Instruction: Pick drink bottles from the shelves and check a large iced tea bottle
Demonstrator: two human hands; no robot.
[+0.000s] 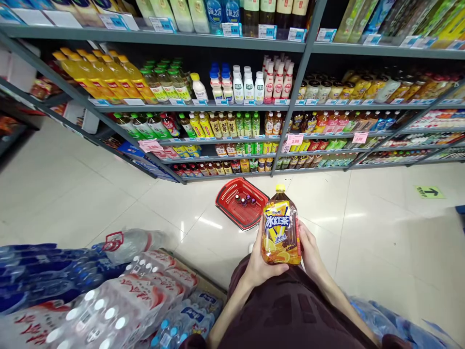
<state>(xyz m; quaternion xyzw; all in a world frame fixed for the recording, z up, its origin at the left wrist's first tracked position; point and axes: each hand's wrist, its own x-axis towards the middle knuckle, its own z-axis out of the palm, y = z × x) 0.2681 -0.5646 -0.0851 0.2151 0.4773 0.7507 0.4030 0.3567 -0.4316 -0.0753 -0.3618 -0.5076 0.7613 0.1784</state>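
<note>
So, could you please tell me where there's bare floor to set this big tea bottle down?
Both hands, left and right, hold the tea bottle. Bare tile lies right of the red basket, toward the green floor arrow, and left of it, before the shelves. The near left is crowded with shrink-wrapped water packs.

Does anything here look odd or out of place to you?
The red basket sits tilted on the bare floor in front of the shelves, a few small bottles inside. Otherwise the shelves look tidy, and nothing appears spilled. Both the left hand and right hand hold a large iced tea bottle.
</note>
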